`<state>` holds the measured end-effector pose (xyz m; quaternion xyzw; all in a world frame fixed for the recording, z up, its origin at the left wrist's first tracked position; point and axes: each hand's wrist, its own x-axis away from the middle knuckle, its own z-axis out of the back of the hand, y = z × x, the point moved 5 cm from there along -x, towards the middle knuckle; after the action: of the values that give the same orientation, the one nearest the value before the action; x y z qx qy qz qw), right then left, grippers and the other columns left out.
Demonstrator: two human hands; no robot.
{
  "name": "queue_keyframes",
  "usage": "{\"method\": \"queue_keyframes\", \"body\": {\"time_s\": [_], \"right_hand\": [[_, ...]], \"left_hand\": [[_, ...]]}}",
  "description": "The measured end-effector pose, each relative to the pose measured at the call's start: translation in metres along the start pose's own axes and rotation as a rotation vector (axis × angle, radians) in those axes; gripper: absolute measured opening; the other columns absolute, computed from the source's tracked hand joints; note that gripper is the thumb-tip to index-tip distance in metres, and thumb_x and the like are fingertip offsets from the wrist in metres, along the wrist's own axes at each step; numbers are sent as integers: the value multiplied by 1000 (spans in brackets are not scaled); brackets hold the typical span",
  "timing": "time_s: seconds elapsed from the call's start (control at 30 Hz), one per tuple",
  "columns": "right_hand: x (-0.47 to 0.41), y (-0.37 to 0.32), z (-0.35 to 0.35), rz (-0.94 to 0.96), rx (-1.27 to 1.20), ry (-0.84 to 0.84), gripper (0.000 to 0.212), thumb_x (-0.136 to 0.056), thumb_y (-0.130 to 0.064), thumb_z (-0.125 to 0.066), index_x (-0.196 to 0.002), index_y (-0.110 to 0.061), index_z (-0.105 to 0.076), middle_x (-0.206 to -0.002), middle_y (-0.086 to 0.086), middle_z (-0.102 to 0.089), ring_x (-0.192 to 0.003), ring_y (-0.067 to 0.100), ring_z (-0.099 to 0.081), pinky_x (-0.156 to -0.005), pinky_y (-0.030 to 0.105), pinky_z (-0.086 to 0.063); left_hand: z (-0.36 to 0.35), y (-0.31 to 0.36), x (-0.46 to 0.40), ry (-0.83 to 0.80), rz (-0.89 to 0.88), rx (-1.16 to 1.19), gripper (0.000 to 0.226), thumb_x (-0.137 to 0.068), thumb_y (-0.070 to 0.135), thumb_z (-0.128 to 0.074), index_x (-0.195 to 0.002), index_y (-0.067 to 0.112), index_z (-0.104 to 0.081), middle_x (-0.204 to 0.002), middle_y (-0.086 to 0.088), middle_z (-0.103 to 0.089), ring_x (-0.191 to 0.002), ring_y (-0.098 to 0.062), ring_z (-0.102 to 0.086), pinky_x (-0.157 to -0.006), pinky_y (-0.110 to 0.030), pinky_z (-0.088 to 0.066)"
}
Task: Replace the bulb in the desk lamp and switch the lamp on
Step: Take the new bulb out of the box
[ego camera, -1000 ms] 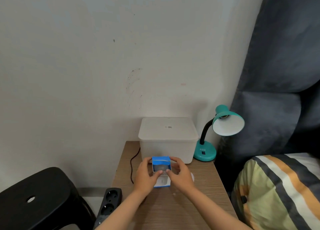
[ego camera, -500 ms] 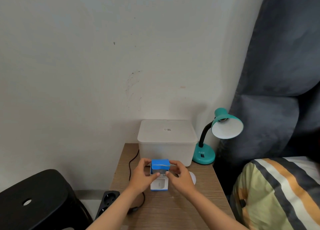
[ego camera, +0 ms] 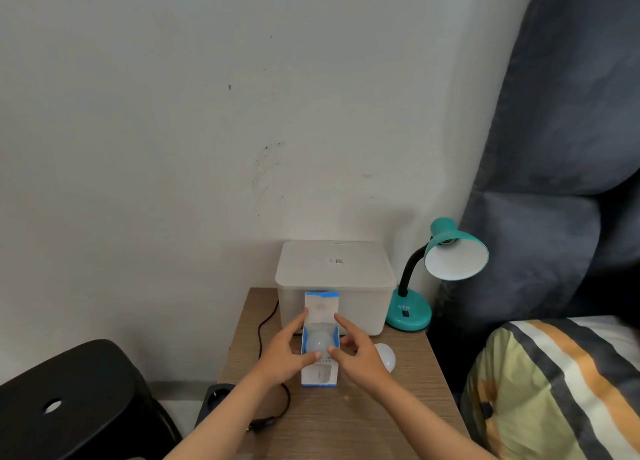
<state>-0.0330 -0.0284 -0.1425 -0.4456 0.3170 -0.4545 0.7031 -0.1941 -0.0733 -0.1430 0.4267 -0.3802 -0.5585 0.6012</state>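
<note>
We see a small blue and white box (ego camera: 319,373) standing near the middle of the wooden surface (ego camera: 349,421), its top flap (ego camera: 321,307) folded up and back so the round white bulb (ego camera: 318,342) shows inside. Our left hand (ego camera: 284,354) grips the box's left side, fingers curled round it, and our right hand (ego camera: 356,352) grips the right side, its thumb lying against the bulb. Just right of the box a second white bulb (ego camera: 386,355) lies on the surface, close to our right hand. Behind the box a white lidded bin (ego camera: 334,279) fills the back edge, and the teal lamp (ego camera: 446,272) stands at the back right corner, its shade tilted toward the bed (ego camera: 554,383). A black cord (ego camera: 263,324) runs along the left edge. The near half of the surface is open wood under our forearms; a black stool (ego camera: 76,397) sits off to the left.
</note>
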Motion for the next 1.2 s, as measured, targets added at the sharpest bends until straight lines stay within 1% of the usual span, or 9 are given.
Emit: {"method": "queue_keyframes", "body": {"time_s": [0.1,0.2,0.3,0.43,0.53,0.73,0.9,1.07,1.2], "right_hand": [[-2,-6,2,-9,55,20,53,-86,-21,-64,-135,-28,-44,-100,-1,-54,-91,8,-54,-79,15,-45],[-6,-16,5,23,151,78,43,-85,-24,-65,-127,-22,-53,-111,0,-56,-95,6,-54,-82,15,-45],[-13,-24,5,72,245,87,36,-81,-27,-69,-116,-22,-60,-111,-3,-60,-95,5,-55,-78,14,-46],[-26,-29,-1,73,417,11,43,-72,-41,-72,-111,-24,-63,-106,-6,-65,-102,11,-58,-85,29,-52],[-32,-38,-5,31,502,-63,46,-69,-42,-74,-105,-16,-63,-101,-1,-66,-94,15,-61,-82,31,-53],[-40,-47,-13,-24,583,-161,48,-62,-39,-80,-97,-14,-58,-98,2,-62,-89,18,-60,-77,32,-51],[-34,-50,-10,-33,530,-69,47,-58,-43,-77,-90,-19,-54,-92,-1,-62,-84,15,-59,-70,30,-49],[-28,-57,7,24,289,128,46,-60,-40,-77,-92,-18,-53,-92,-1,-56,-82,11,-54,-63,20,-41],[-26,-61,24,17,-22,209,18,-74,-20,-67,-87,-16,-55,-88,-2,-58,-84,15,-56,-69,25,-45]], "left_hand": [[2,-1,0,-18,23,21,96,-68,27,-82,-144,28,-23,-143,6,-40,-130,-12,-40,-102,-40,-46],[1,-1,0,-32,33,57,96,-70,15,-81,-145,22,-20,-138,5,-40,-124,-15,-47,-91,-30,-53],[0,1,0,-53,38,112,96,-71,3,-77,-144,19,-19,-126,14,-42,-111,-11,-55,-76,-21,-55],[1,1,0,-77,62,128,98,-70,2,-78,-145,19,-18,-123,15,-43,-112,-17,-56,-73,-19,-54],[1,0,-1,-91,69,120,98,-69,3,-79,-145,20,-19,-128,8,-44,-111,-9,-55,-76,-20,-53],[2,-1,-1,-96,88,108,100,-67,6,-82,-144,23,-21,-135,1,-41,-108,-17,-58,-75,-20,-54],[4,-4,-2,-79,100,110,103,-64,6,-83,-144,24,-21,-134,3,-42,-118,-16,-52,-85,-26,-54],[3,-2,-2,-72,108,96,101,-66,7,-82,-144,24,-22,-118,17,-42,-112,-7,-48,-74,-14,-52],[3,-3,-1,-36,104,103,97,-66,10,-82,-142,27,-24,-127,6,-43,-93,-15,-64,-66,-18,-54]]}}
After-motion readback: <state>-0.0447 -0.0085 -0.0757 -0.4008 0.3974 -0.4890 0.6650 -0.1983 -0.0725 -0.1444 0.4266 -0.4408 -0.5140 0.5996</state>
